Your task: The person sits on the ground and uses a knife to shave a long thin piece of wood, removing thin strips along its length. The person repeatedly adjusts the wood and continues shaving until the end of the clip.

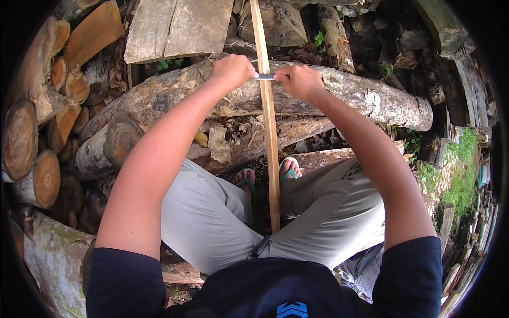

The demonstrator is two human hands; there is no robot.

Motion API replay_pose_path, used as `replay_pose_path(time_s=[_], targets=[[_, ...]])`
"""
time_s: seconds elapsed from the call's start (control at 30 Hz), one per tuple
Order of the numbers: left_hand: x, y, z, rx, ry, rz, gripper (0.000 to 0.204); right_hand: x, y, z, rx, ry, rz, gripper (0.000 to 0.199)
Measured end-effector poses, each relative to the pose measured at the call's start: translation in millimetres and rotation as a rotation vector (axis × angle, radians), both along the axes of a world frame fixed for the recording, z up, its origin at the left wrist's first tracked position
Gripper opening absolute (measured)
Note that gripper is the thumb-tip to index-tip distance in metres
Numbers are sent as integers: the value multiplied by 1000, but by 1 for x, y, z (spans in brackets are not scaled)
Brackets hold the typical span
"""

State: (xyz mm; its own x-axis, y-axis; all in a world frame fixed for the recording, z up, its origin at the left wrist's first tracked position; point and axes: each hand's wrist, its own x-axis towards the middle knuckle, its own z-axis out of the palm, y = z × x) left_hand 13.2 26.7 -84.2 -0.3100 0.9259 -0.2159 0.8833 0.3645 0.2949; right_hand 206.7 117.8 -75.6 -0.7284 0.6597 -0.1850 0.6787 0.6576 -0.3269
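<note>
Metal blade in two hands, one wooden strip

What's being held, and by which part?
A thin metal piece lying across the wood strip: the left hand grips its left end, the right hand its right end.
</note>
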Motion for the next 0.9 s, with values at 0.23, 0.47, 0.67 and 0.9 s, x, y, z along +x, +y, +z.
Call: replay_pose_path(time_s=[0.23,0.47,0.67,0.9], targets=[[4,-1,6,-13,86,-73,16,3,-2,-2,29,17,29,25],[1,4,5,5,22,-25,16,0,5,-1,37,15,11,26],[4,-4,1,-92,96,-166,16,9,-8,-10,18,30,87,25],[3,0,1,95,119,-52,19,-3,3,3,53,9,13,24]])
